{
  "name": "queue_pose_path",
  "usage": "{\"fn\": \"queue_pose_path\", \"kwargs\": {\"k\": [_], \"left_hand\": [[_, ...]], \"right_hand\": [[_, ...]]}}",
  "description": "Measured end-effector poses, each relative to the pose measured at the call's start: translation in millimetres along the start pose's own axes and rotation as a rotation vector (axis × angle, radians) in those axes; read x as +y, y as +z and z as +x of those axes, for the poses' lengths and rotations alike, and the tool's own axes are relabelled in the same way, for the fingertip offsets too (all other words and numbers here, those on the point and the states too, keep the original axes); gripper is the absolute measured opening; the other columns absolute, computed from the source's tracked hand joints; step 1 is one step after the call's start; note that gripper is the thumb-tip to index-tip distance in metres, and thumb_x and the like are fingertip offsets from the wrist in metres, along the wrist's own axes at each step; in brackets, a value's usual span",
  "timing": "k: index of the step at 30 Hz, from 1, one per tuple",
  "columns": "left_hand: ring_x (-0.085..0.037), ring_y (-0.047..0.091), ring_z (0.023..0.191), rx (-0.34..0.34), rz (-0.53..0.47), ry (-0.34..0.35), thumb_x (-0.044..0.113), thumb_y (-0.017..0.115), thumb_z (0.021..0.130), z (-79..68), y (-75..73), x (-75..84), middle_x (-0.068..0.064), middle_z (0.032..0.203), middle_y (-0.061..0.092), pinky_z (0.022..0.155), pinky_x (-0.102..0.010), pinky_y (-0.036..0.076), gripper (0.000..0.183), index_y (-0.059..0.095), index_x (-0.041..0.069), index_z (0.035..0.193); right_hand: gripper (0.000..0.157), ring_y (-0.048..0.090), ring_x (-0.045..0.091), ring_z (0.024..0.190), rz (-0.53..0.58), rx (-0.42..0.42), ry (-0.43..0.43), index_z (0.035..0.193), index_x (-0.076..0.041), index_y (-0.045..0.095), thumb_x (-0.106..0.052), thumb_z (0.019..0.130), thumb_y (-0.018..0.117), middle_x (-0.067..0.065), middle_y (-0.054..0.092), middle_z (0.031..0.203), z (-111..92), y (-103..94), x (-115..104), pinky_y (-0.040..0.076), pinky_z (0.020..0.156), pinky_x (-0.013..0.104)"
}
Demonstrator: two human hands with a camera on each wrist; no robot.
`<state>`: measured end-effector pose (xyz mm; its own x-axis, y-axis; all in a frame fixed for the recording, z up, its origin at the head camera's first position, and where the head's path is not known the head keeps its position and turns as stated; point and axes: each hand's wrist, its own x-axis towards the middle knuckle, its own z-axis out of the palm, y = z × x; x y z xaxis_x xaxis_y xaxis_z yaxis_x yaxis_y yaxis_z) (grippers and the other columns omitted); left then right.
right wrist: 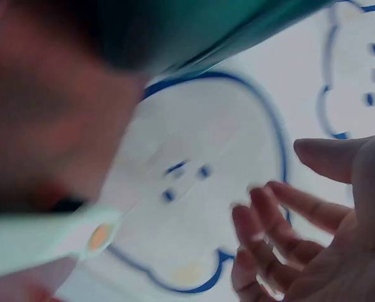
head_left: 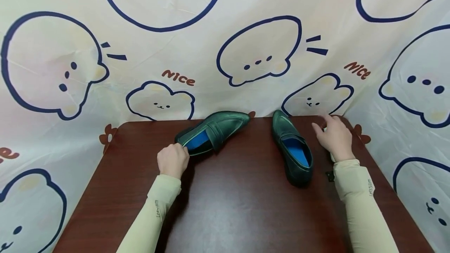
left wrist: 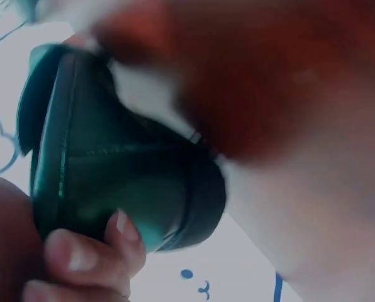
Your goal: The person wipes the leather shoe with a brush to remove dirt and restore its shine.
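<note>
My left hand (head_left: 173, 161) grips a green leather loafer (head_left: 226, 126) by its heel; blue lining shows inside, and its toe points to the back right. In the left wrist view, fingertips (left wrist: 80, 258) curl against the shoe's heel end (left wrist: 143, 189). A matching green loafer (head_left: 291, 147) stands on the table to the right, its toe toward the back. Right of that shoe, my right hand (head_left: 334, 138) is held with fingers loosely bent and thumb apart, nothing between them. Near it, in the right wrist view, lies a pale green handle (right wrist: 43, 242) with a hole at its end.
The brown table (head_left: 246, 206) ends at the back against a white cloth (head_left: 204, 50) printed with blue cartoon outlines, which also hangs at both sides. A small dark object (head_left: 329, 176) lies beside the right sleeve.
</note>
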<state>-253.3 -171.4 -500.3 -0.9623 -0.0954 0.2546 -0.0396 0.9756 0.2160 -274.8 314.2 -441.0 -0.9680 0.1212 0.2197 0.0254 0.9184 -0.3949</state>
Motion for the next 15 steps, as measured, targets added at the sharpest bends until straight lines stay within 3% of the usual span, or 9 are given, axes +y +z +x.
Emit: {"fn": "queue_pose_path", "kwargs": {"k": [3,7,11,15], "left_hand": [[-0.031,0.052,0.048,-0.086,-0.027,-0.024,0.023,0.052,0.103,7.3,-10.7,0.1,-0.011,0.051,0.051,0.044,-0.043,0.046,0.054,0.050,0.008,0.050],[-0.026,0.049,0.049,-0.227,-0.097,-0.025,0.022,0.048,0.104,13.4,-21.1,5.5,-0.004,0.052,0.040,0.044,-0.036,0.039,0.053,0.044,0.013,0.051],[-0.025,0.050,0.054,-0.341,-0.185,-0.028,0.023,0.045,0.104,17.0,-23.6,15.9,-0.002,0.055,0.040,0.048,-0.034,0.037,0.051,0.045,0.015,0.054],[-0.024,0.053,0.058,-0.423,-0.263,-0.037,0.026,0.044,0.107,16.1,-21.7,29.4,-0.003,0.059,0.051,0.052,-0.034,0.039,0.051,0.054,0.013,0.059]], "right_hand": [[0.044,0.061,0.032,0.077,0.089,0.026,-0.117,0.136,-0.001,0.062,-0.031,0.104,0.062,0.020,0.067,0.095,-6,0.1,-23,0.051,0.066,0.049],[0.036,0.060,0.021,0.068,0.160,0.013,-0.233,0.132,-0.004,0.066,-0.028,0.105,0.063,0.012,0.071,0.088,-16,7.4,-60,0.047,0.064,0.039],[0.042,0.060,0.011,0.059,0.202,-0.152,-0.319,0.138,-0.007,0.063,-0.033,0.105,0.062,0.002,0.070,0.079,-30,24.0,-106,0.049,0.064,0.036],[0.059,0.061,0.005,0.059,0.201,-0.329,-0.338,0.149,-0.008,0.053,-0.047,0.105,0.059,-0.006,0.067,0.072,-41,48.6,-143,0.053,0.065,0.033]]}}
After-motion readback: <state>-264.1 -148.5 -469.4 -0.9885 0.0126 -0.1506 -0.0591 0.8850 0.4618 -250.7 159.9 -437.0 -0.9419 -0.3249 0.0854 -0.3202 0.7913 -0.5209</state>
